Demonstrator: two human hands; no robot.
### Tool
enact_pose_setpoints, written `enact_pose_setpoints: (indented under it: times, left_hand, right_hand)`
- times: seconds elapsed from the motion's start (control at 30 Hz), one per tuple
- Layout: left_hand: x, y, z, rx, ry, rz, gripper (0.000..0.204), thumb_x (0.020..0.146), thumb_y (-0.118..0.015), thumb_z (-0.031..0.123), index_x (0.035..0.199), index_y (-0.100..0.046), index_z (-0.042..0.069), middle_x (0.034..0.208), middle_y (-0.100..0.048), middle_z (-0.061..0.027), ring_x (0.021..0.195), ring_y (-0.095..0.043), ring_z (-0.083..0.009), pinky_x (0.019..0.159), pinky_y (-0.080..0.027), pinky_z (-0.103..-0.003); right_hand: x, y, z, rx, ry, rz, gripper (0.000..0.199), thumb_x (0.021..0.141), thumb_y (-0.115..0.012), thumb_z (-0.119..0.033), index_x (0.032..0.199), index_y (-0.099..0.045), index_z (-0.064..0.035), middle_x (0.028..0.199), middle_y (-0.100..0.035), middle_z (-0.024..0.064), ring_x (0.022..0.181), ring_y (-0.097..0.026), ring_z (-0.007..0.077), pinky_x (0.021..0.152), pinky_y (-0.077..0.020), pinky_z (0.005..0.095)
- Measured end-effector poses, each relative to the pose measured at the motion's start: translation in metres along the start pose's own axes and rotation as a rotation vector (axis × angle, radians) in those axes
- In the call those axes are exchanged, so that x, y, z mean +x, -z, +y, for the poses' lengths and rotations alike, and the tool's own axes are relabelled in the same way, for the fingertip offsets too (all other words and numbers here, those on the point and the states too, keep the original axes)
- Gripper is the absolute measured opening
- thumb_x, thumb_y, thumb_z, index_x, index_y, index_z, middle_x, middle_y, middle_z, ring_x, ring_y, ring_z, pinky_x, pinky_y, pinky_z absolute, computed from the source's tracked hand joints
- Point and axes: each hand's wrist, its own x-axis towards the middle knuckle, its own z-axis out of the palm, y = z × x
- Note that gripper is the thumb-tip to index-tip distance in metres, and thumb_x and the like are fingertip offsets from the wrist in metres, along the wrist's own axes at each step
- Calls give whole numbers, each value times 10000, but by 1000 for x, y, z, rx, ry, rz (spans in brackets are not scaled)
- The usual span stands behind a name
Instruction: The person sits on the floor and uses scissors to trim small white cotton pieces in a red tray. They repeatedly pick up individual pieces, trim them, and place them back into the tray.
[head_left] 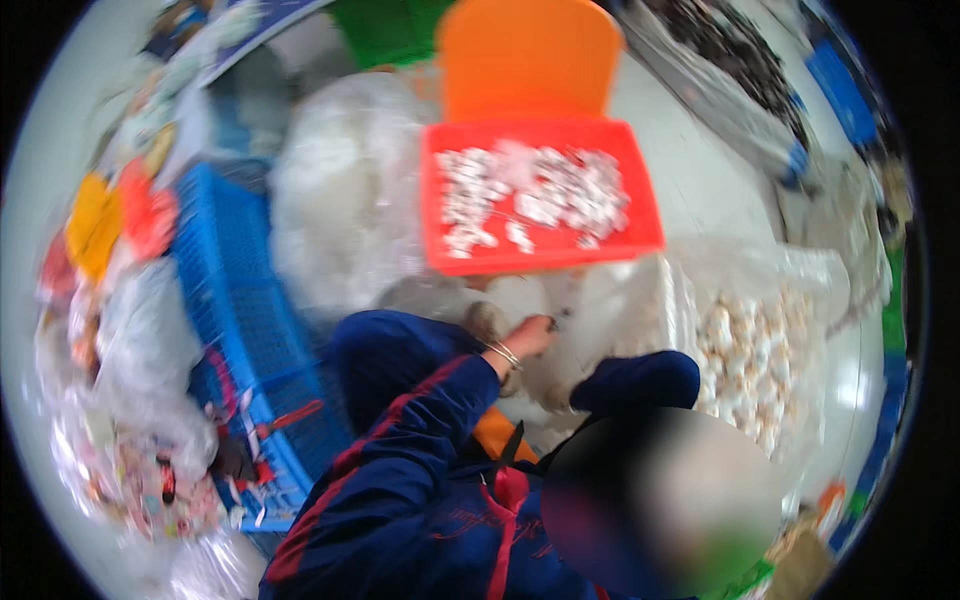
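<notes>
My left hand (529, 337) reaches between my knees from a navy sleeve with a red stripe, a bracelet at its wrist. Its fingers look closed, with a tiny dark thing at their tips, too blurred to name. Just beyond it stands a red tray (645, 215) holding many small white pieces (575, 192) and a pinkish clump (513, 163). My right hand does not show; a round blurred patch covers the lower right.
An orange seat (530, 60) stands behind the tray. To the right lies a clear bag of whitish-brown pieces (750, 350). Blue crates (265, 325) and a large clear plastic bag (350, 185) stand left. A sack of dark strips (735, 60) lies far right.
</notes>
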Motion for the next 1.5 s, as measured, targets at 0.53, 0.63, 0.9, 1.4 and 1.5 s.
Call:
enact_pose_setpoints:
  times: [0.53,0.63,0.9,1.4,1.5]
  left_hand:
    - [-269,238,240,653,-602,502,210,876,-580,170,903,-666,-19,888,-691,-258,850,-686,-438,769,-534,-534]
    - [-315,273,269,740,-561,550,203,870,-574,157,897,-670,-20,893,-698,-257,866,-689,-438,773,-536,-539]
    - [-504,425,262,1025,-90,782,287,814,-641,239,947,-686,-11,851,-699,-200,815,-689,-356,758,-546,-472]
    - [-561,452,47,827,472,720,751,745,-750,460,1238,-601,-86,1108,-716,-292,991,-722,-384,884,-569,-433]
    - [-549,448,45,742,454,622,1029,756,-758,433,1518,-314,-97,1117,-702,-293,849,-735,-354,686,-591,-407]
  right_hand:
    - [92,355,-36,618,462,1016,242,997,-646,-205,1063,-683,25,910,-698,72,817,-634,153,759,-533,312]
    - [72,367,-111,507,540,1089,231,1016,-619,-189,1079,-675,27,963,-694,57,855,-624,136,776,-521,300]
    - [39,366,-300,470,949,875,160,1003,-638,-112,1105,-669,7,999,-683,77,900,-647,127,783,-512,257]
    - [-9,218,-726,590,997,-258,1149,711,-935,-406,1564,-275,-11,1468,-489,270,1237,-588,314,1001,-513,404]
    - [25,193,-760,665,1210,-182,1077,680,-949,-304,1524,-345,-14,1425,-540,224,1235,-598,275,1020,-499,370]
